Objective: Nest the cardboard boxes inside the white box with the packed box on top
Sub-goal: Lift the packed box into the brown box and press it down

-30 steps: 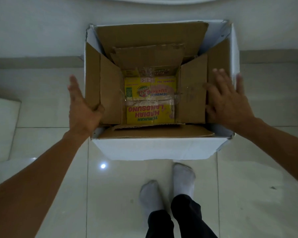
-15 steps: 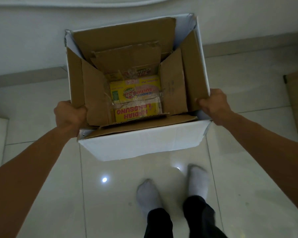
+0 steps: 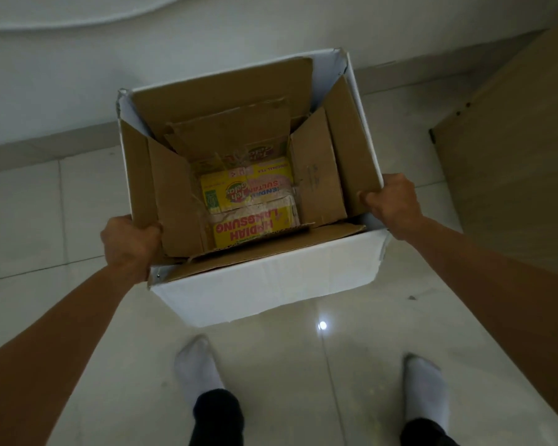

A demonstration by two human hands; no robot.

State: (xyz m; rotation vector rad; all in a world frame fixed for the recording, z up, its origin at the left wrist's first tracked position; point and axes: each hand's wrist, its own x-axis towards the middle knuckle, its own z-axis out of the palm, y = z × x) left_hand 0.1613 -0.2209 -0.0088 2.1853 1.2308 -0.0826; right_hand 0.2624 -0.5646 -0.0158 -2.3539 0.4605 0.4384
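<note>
The white box (image 3: 271, 278) hangs in the air in front of me, tilted, above the tiled floor. A brown cardboard box (image 3: 171, 201) is nested inside it with its flaps up along the walls. Deep inside lies the packed box (image 3: 248, 204), yellow with red lettering. My left hand (image 3: 129, 246) is closed over the left rim, gripping the white wall and the brown flap together. On the opposite rim my right hand (image 3: 390, 207) grips the same way.
My two feet in white socks (image 3: 197, 365) stand on glossy floor tiles below the box. A light wooden cabinet (image 3: 512, 156) stands at the right. A white wall with a grey skirting strip (image 3: 45, 149) runs behind the box.
My hands went from flat against the box sides to gripping the rims. The box has come up off the floor and shifted right, and my feet have spread apart.
</note>
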